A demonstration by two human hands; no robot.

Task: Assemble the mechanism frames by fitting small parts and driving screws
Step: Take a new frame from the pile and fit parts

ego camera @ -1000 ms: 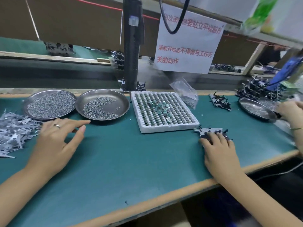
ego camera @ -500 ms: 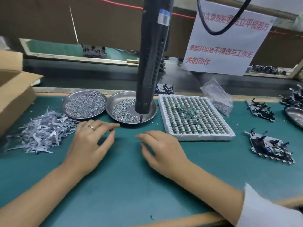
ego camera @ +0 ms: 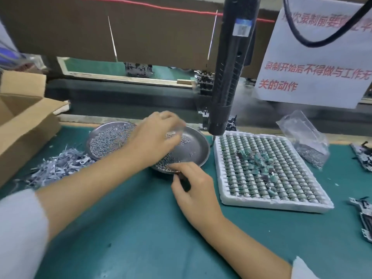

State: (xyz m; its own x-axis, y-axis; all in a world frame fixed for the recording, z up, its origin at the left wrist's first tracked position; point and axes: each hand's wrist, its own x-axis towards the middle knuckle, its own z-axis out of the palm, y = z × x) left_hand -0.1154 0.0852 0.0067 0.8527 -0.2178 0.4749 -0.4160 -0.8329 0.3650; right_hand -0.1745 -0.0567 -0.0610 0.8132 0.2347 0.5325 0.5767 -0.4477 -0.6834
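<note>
- Your left hand (ego camera: 155, 137) reaches over the nearer metal dish (ego camera: 193, 152), and motion blur smears the fingertips, so you cannot tell whether they pinch any screws (ego camera: 164, 163) or hang loose above them.
- Your right hand (ego camera: 193, 190) sits at that dish's front rim with thumb and forefinger curled together; something dark shows between them, too small to name.
- Your left forearm hides much of the dish and part of the second dish (ego camera: 106, 137) behind it, so only patches of the screw piles show.
- Two metal dishes stand side by side, both holding small screws.
- One white tray (ego camera: 269, 170) lies right of the dishes, its rows filled with small parts, a loose cluster of greenish ones on top.
- One black powered screwdriver (ego camera: 229, 77) hangs over the gap between dish and tray; its top is cut off by the frame.
- Two mechanism frames (ego camera: 362, 156) sit at the right edge, both cropped.
- One clear bag (ego camera: 306, 137) lies behind the tray.
- A heap of metal strips (ego camera: 54, 168) lies left, beside one cardboard box (ego camera: 24, 121).
</note>
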